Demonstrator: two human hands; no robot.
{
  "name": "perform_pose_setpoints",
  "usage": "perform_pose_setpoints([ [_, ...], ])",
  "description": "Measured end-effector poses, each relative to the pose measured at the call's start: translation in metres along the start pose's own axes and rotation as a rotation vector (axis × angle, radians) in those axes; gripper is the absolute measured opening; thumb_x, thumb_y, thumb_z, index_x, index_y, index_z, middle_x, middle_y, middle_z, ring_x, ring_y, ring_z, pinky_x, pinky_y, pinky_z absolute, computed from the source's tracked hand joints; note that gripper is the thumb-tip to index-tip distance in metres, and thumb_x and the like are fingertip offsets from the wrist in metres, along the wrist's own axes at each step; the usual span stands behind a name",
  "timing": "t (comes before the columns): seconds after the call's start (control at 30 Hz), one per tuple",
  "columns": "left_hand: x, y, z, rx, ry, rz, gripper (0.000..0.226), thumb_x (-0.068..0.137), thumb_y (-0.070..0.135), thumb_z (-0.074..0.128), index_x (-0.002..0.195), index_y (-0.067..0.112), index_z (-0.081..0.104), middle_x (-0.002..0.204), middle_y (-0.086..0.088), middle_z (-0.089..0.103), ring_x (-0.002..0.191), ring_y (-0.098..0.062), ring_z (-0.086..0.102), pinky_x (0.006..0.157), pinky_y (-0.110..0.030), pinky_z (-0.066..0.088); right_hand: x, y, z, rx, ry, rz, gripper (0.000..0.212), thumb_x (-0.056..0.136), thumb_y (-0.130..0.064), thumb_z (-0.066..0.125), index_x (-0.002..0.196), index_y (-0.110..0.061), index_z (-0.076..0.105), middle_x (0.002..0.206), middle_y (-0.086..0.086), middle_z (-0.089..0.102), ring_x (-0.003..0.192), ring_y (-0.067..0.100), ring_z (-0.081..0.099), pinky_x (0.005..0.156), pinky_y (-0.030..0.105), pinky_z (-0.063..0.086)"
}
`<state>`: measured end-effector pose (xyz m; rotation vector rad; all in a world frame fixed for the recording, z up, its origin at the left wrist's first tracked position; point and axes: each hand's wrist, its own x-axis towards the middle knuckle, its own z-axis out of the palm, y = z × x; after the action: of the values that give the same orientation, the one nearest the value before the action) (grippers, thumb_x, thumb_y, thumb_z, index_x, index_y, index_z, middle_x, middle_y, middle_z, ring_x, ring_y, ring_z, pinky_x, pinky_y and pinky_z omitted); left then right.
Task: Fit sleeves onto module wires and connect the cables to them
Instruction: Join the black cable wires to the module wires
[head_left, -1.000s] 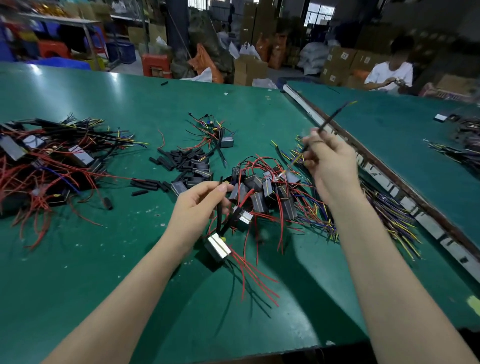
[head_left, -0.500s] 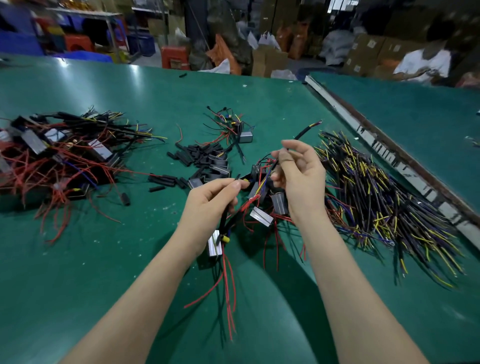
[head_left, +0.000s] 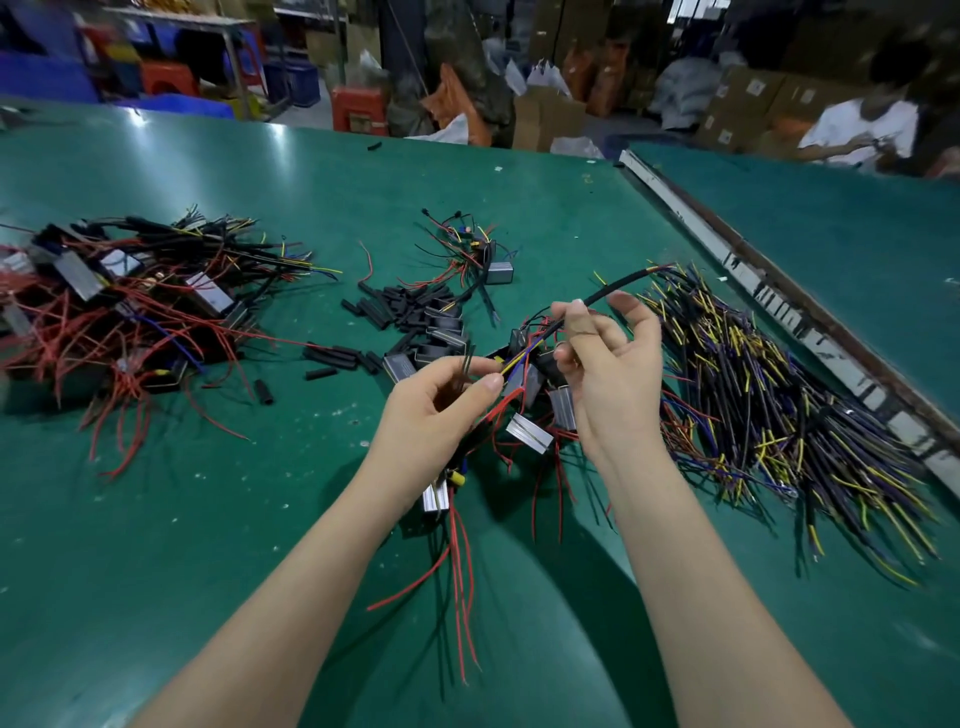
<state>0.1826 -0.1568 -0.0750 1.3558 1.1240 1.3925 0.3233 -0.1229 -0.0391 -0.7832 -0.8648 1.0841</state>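
While the right hand (head_left: 608, 364) pinches a black cable (head_left: 605, 291) between thumb and forefinger, its other fingers spread loosely, the cable runs on a slant from upper right down to lower left, its stripped yellow and blue cores (head_left: 514, 361) pointing straight at the left hand (head_left: 436, 410). That hand has thumb and forefinger curled round a thin bunch of module wires (head_left: 466, 364), which stand nearly upright out of the grip, and the module (head_left: 435, 496) itself hangs below the wrist with red leads trailing toward the near edge of the table (head_left: 208, 519).

The cable's cores and the upright wires nearly meet just beside the left thumb, crossing at an angle and not yet lined up end to end. I judge the joining hangs on turning one axis into the other, the right hand being the freer to swing. Whether a sleeve already sits on those wires is hard to tell, since the fingers hide them. Loose black sleeves (head_left: 395, 312) lie beyond the left hand, and the heap of spare cables (head_left: 779, 405) lies right of the right hand.
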Motion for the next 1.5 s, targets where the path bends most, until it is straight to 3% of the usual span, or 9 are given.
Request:
perform_pose_setpoints([
  [0.27, 0.002, -0.003, -0.002, 0.037, 0.053, -0.011, 0.019, 0.087, 0.023, 0.067, 0.078, 0.039, 0.072, 0.073, -0.002, 0.061, 0.067, -0.010, 0.050, 0.067, -0.028, 0.041, -0.001, 0.002, -0.002, -0.016, 0.009, -0.009, 0.022, 0.096, -0.007, 0.054, 0.100, -0.021, 0.038, 0.083, -0.001, 0.072, 0.048, 0.007, 0.048, 0.055, 0.017, 0.045],
  [0.37, 0.001, -0.001, -0.001, 0.017, 0.049, -0.022, 0.017, 0.089, 0.022, 0.066, 0.077, 0.033, 0.072, 0.071, -0.005, 0.058, 0.066, -0.014, 0.049, 0.065, -0.031, 0.040, -0.001, 0.006, -0.006, -0.266, 0.016, -0.173, 0.024, 0.097, -0.007, 0.054, 0.103, -0.025, 0.038, 0.093, 0.013, 0.070, 0.052, 0.013, 0.052, 0.060, 0.024, 0.046],
  [0.5, 0.000, 0.002, -0.004, 0.015, 0.073, 0.012, 0.015, 0.090, 0.021, 0.063, 0.078, 0.025, 0.071, 0.068, -0.001, 0.055, 0.063, -0.011, 0.046, 0.059, -0.019, 0.040, 0.000, 0.011, -0.013, -0.649, -0.068, -0.417, 0.032, 0.099, -0.006, 0.046, 0.124, -0.025, 0.046, 0.107, -0.006, 0.068, 0.076, 0.016, 0.061, 0.074, 0.029, 0.050],
  [0.6, 0.000, 0.005, -0.005, 0.002, 0.079, 0.017, 0.017, 0.091, 0.018, 0.060, 0.078, 0.024, 0.069, 0.060, 0.011, 0.052, 0.056, -0.004, 0.043, 0.054, -0.011, 0.037, 0.003, 0.013, -0.019, -0.880, -0.004, -0.513, 0.028, 0.095, -0.008, 0.055, 0.122, -0.014, 0.057, 0.107, -0.005, 0.069, 0.087, 0.018, 0.062, 0.079, 0.033, 0.047],
  [0.77, 0.000, 0.007, 0.001, -0.086, 0.012, -0.005, 0.022, 0.098, 0.010, 0.042, 0.092, 0.019, 0.061, 0.059, 0.010, 0.054, 0.054, 0.001, 0.048, 0.052, -0.009, 0.039, 0.007, 0.004, -0.019, -0.541, 0.181, -0.344, 0.016, 0.099, -0.030, 0.052, 0.101, -0.019, 0.062, 0.074, -0.009, 0.070, 0.071, 0.007, 0.063, 0.074, 0.027, 0.051],
  [0.9, -0.002, 0.003, 0.001, 0.027, 0.005, 0.032, 0.020, 0.096, 0.013, 0.050, 0.090, 0.025, 0.064, 0.061, 0.015, 0.056, 0.061, 0.000, 0.051, 0.059, -0.012, 0.041, 0.010, -0.004, -0.014, -0.113, 0.100, -0.080, 0.018, 0.100, -0.027, 0.049, 0.091, -0.019, 0.061, 0.055, -0.007, 0.059, 0.048, 0.004, 0.048, 0.047, 0.015, 0.039],
  [1.0, -0.002, 0.000, 0.000, 0.035, 0.007, 0.050, 0.015, 0.094, 0.015, 0.055, 0.092, 0.026, 0.066, 0.062, 0.020, 0.058, 0.059, 0.002, 0.050, 0.059, -0.010, 0.039, 0.009, -0.003, -0.009, 0.045, 0.020, 0.084, 0.020, 0.100, -0.028, 0.048, 0.089, -0.017, 0.061, 0.054, -0.006, 0.055, 0.045, 0.005, 0.045, 0.045, 0.015, 0.036],
  [1.23, 0.000, -0.001, 0.003, 0.023, 0.037, 0.086, 0.018, 0.087, 0.030, 0.061, 0.093, 0.046, 0.066, 0.078, 0.002, 0.057, 0.066, -0.007, 0.047, 0.061, -0.018, 0.039, 0.005, 0.004, -0.002, 0.100, -0.121, 0.248, 0.023, 0.100, -0.029, 0.046, 0.089, -0.017, 0.061, 0.052, -0.005, 0.052, 0.044, 0.007, 0.043, 0.043, 0.016, 0.037],
  [1.5, -0.001, -0.001, 0.002, 0.058, 0.049, 0.187, 0.022, 0.087, 0.027, 0.060, 0.093, 0.048, 0.065, 0.079, 0.021, 0.064, 0.069, 0.000, 0.052, 0.066, -0.012, 0.042, 0.003, 0.005, -0.001, 0.047, -0.138, 0.290, 0.023, 0.101, -0.028, 0.046, 0.088, -0.016, 0.061, 0.050, -0.005, 0.050, 0.045, 0.007, 0.043, 0.046, 0.018, 0.034],
])
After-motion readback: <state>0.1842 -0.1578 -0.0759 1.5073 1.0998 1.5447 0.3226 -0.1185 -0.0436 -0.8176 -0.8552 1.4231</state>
